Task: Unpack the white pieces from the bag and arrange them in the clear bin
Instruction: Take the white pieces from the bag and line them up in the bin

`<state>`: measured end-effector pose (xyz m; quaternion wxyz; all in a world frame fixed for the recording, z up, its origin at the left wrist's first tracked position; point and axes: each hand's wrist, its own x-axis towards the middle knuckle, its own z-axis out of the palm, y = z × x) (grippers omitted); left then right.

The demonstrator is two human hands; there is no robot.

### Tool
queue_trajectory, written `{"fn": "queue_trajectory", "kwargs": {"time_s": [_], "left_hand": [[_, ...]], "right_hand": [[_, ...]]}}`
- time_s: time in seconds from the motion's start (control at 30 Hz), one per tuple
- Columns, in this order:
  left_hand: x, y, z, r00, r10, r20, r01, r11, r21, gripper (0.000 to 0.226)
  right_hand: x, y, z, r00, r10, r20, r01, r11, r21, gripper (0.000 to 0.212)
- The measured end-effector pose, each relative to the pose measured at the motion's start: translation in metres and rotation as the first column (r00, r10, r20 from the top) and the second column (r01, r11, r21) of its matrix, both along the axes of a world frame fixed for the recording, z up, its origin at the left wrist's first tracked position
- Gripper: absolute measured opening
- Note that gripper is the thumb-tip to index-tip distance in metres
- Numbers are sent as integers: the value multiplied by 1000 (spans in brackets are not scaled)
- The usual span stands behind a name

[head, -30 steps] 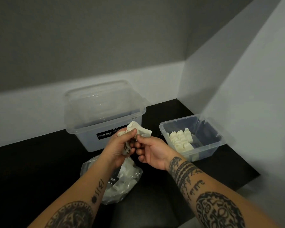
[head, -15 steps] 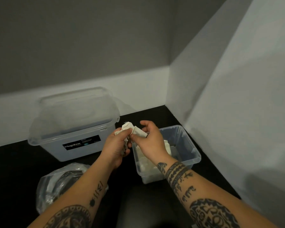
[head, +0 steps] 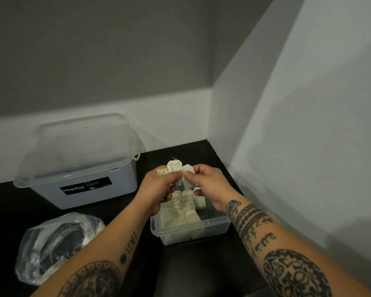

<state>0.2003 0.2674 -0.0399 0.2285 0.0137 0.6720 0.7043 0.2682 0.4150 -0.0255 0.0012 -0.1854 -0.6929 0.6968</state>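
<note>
You held both hands above the small clear bin [head: 191, 231], which sat on the black table [head: 13, 206] near the corner of the walls. Your left hand [head: 156, 189] gripped a bunch of white pieces [head: 174, 167], fingers curled round them, and your right hand [head: 208, 183] pinched one white piece [head: 187, 179] between thumb and fingertips, just beside the bunch. Below your hands, rows of white pieces [head: 180, 209] already lay packed in the bin. The crumpled plastic bag [head: 51, 243] rested on the table to your left, under your left forearm, and a larger lidded box [head: 79, 159] stood behind it.
</note>
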Motion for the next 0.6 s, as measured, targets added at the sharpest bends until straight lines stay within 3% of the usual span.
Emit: {"fn": "queue_trajectory", "kwargs": {"time_s": [0.17,0.4,0.47,0.6], "left_hand": [[-5,4,-6,999,-14,-43,11,998,-63,16],[-14,-4,-12,998,34,-49,-39,995,-92,22],[-14,-5,-16,998,32,-47,-37,994,-102,23],[-10,-6,-19,996,20,-87,-27,996,-84,14]], "right_hand": [[-1,11,-4,998,-58,-38,64,983,175,13],[-7,14,-24,975,-209,79,176,936,303,8],[-9,13,-32,958,-206,201,96,887,451,12],[-17,7,-47,872,-183,454,-209,700,683,25]]}}
